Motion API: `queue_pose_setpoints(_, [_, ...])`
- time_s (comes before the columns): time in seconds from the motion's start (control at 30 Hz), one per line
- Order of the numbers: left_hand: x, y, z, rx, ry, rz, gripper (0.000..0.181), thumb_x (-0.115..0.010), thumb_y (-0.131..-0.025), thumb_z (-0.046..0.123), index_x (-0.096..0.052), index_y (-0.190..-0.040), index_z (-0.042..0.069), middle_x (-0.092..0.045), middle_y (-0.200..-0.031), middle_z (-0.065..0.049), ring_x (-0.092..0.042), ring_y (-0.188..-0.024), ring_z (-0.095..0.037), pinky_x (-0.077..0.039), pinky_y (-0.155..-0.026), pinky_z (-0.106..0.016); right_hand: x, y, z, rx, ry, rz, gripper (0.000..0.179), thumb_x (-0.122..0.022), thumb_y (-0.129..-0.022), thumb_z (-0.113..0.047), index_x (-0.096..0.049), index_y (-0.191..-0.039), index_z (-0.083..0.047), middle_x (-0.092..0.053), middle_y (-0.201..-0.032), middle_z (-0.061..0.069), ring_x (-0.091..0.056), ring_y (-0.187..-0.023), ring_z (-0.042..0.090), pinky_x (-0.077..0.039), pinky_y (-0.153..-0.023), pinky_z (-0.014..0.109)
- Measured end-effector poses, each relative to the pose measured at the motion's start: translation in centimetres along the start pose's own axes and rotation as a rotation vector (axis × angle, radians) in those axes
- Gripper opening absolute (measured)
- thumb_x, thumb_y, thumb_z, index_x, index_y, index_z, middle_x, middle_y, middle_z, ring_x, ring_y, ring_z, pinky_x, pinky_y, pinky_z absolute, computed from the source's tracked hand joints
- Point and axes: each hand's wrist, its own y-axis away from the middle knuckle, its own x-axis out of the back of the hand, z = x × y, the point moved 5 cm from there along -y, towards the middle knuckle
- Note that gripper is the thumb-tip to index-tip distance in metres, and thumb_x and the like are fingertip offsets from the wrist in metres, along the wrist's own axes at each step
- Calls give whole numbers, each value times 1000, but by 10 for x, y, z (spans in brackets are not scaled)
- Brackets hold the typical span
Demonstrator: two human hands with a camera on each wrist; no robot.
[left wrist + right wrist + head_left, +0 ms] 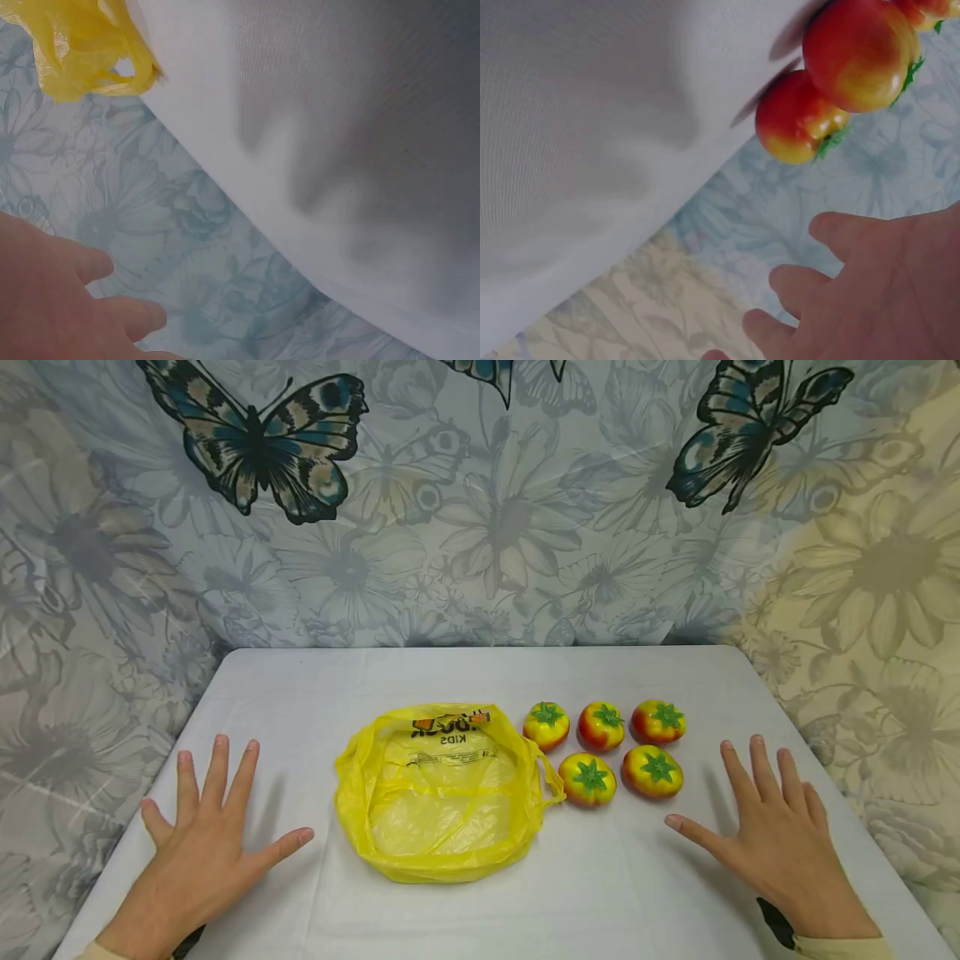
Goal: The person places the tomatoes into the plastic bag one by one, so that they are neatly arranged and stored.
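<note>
A yellow plastic bag [442, 868] lies on the table with its mouth spread wide; its handle loop reaches right, beside the nearest toy tomato [587, 779]. Several red-and-yellow tomatoes with green star-shaped tops sit in two rows to the bag's right, among them a front-right one [652, 772]. To the left of the bag, my left hand [198, 852] is held with fingers spread, holding nothing. On the other side, my right hand [787, 843] has its fingers spread too, apart from the tomatoes. In the right wrist view, two tomatoes [859, 56] show large above that hand.
The white table [600, 893] has rounded far corners. Behind and beside it hangs cloth [510, 527] printed with flowers and butterflies. Dark bands show at both wrists, next to light sleeves.
</note>
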Motion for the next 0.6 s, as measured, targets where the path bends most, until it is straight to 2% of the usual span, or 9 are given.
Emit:
queue_pose_setpoints(0.13, [-1,1,-1,6,7,-17,130,-68,-88,82,5,-176,21,25,-179,-14,23,-159,-62,-2,-96,-102,2,1,-3,29,-16,22,132,-69,-85,-84,-6,-175,-12,10,-179,29,10,-163,61,-9,-118,86])
queue_pose_setpoints(0.3, [-1,-1,1,24,59,-62,126,-66,-91,80,7,-175,20,27,-179,-13,34,-159,-54,-1,-98,-101,8,1,-8,47,-10,48,132,-70,-84,-84,-8,-175,-12,9,-179,29,6,-162,62,-13,-117,86])
queue_pose_setpoints(0.5, [-1,-8,13,24,142,-95,119,-63,-96,77,7,-175,21,23,-180,-13,34,-161,-47,-5,-104,-98,16,-5,-29,115,-17,55,130,-69,-85,-83,-12,-175,-9,4,-178,33,3,-165,57,-1,-131,75])
queue_pose_setpoints(0.6, [-1,-14,23,-4,167,-96,117,-61,-97,77,6,-175,21,20,-181,-14,32,-162,-46,-7,-108,-96,20,-7,-42,151,-33,73,129,-72,-84,-83,-16,-175,-11,0,-179,32,-8,-163,60,-14,-126,80])
